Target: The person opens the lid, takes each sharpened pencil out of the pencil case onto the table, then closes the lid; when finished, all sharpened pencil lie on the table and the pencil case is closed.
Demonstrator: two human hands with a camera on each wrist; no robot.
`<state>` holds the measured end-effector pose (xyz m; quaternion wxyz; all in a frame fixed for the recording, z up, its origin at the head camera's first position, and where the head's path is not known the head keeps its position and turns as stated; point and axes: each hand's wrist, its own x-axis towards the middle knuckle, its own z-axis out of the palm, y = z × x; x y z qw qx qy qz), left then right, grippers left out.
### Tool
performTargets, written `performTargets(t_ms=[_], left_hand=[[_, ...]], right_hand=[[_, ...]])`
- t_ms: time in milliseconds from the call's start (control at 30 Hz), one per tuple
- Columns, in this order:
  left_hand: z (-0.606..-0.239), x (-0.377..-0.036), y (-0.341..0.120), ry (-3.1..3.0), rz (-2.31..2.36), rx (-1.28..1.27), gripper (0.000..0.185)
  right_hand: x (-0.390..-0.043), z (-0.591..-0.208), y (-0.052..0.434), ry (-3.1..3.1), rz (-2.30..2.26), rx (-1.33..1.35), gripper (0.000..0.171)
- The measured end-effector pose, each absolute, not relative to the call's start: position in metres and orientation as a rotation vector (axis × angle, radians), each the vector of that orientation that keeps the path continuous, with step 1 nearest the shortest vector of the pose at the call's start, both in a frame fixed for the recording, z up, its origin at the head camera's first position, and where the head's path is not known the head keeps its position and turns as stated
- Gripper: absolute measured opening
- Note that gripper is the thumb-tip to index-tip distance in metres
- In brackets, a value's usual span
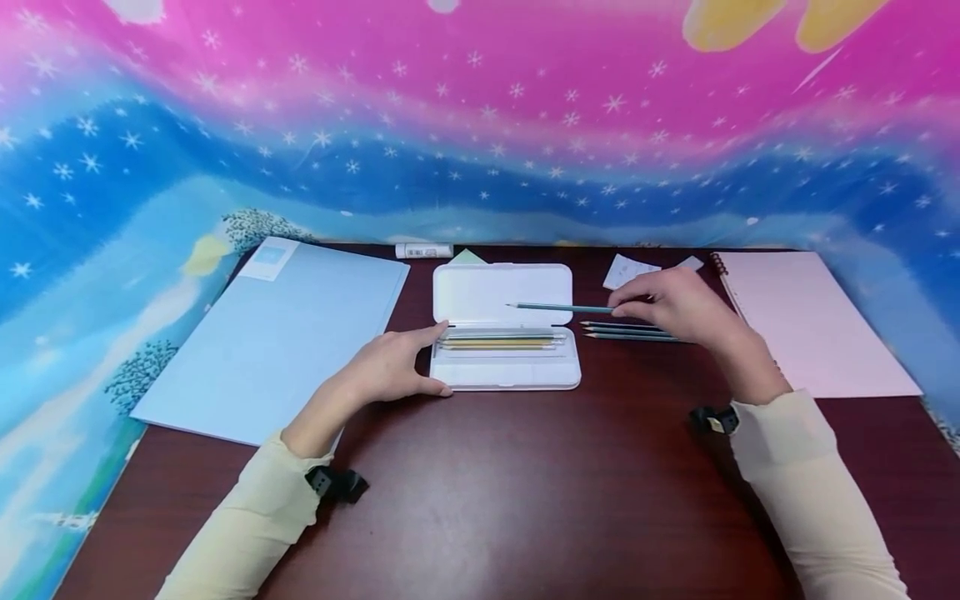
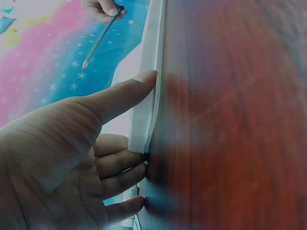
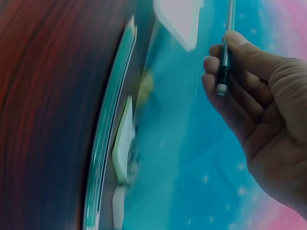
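Note:
An open white pencil case (image 1: 506,375) lies on the table, its lid (image 1: 502,293) folded back. Several pencils (image 1: 501,342), one of them yellow, lie inside the tray. My left hand (image 1: 390,364) holds the case's left end, thumb at the front edge and fingers at the back, as the left wrist view (image 2: 53,153) also shows for this hand. Above the lid's right side, my right hand (image 1: 678,304) pinches a green pencil (image 1: 558,307) near its eraser end, the tip pointing left. In the right wrist view, the pencil's eraser (image 3: 221,89) shows beneath the thumb.
More green pencils (image 1: 626,333) lie right of the case, below my right hand. A light blue folder (image 1: 300,333) is at left, a pink spiral notebook (image 1: 817,325) at right. Behind are a glue stick (image 1: 424,250), a green paper piece (image 1: 468,257) and a white piece (image 1: 626,272).

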<state>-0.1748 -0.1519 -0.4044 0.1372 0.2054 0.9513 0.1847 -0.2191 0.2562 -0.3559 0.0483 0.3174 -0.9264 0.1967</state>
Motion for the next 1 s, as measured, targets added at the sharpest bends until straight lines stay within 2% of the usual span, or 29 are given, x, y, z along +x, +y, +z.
performTargets(t_ms=[533,1000], left_hand=[[-0.404,-0.174,-0.151,2.761,0.533,0.604,0.102],[-0.404,-0.175,-0.151,2.759,0.532,0.594,0.102]], right_hand=[[-0.208,-0.358,0.323,-2.876,0.599,0.647,0.011],[-0.198,-0.369,0.356,-2.959,0.587,0.495,0.009]])
